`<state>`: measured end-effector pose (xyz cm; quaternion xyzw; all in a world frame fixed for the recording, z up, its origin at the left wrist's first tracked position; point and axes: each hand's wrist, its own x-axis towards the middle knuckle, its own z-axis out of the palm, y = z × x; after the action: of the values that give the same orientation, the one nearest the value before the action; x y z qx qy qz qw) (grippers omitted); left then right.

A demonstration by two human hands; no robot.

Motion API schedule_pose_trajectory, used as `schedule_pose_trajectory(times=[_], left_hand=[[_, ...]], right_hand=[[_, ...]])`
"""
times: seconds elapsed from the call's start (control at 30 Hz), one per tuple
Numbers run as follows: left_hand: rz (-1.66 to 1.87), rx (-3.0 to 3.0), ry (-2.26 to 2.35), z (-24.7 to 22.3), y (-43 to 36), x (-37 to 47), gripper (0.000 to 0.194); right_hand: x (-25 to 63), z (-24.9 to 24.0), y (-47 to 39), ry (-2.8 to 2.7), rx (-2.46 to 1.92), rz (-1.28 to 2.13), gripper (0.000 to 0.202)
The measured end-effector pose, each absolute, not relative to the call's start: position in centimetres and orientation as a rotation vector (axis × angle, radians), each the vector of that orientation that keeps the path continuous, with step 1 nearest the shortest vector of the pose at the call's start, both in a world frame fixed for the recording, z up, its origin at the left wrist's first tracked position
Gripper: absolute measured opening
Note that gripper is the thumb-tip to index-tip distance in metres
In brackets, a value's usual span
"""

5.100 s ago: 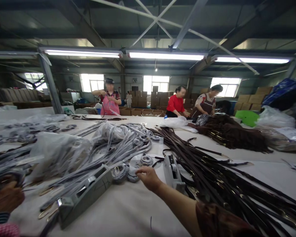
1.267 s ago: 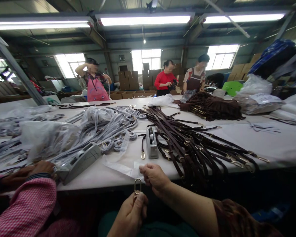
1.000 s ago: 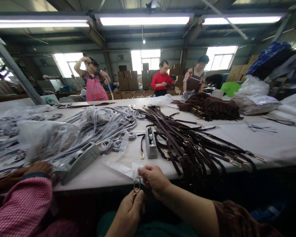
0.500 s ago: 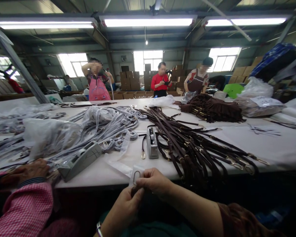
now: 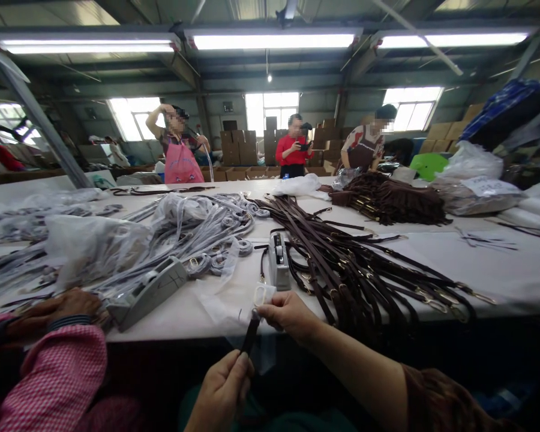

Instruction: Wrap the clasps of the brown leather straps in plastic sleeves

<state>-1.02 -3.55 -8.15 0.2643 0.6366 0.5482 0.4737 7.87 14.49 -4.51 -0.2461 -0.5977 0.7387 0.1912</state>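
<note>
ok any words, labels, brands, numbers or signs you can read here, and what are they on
Nothing reads with certainty.
Grey tape dispenser at left: handwritten crossing strokes, character unclear.
White label on the plastic bag at right: writing too blurred.
Pink apron: small print, too small to read.

Right arm (image 5: 355,366): sleeve (image 5: 441,399) dark brown with a mottled, lighter reddish-brown pattern, its loose edge leaving the forearm bare. Right hand (image 5: 290,315) and left hand (image 5: 225,384): both ungloved, without visible rings. Lap: dark green cloth (image 5: 303,419), partly in shadow.
</note>
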Motion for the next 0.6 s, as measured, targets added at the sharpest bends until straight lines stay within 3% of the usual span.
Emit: schedule_pose_trajectory(times=[0.4, 0.6], left_hand=[[1.585, 0.489, 1.446, -6.8, -1.6, -0.5, 0.051], [1.596, 0.610, 1.641, -7.1, -1.9, -1.1, 0.054]], right_hand=[[8.4, -5.3, 10.2, -1.859, -0.702, 1.976, 0.020], [8.9, -6.5, 7.8, -2.202, -0.380, 1.766, 0.026]])
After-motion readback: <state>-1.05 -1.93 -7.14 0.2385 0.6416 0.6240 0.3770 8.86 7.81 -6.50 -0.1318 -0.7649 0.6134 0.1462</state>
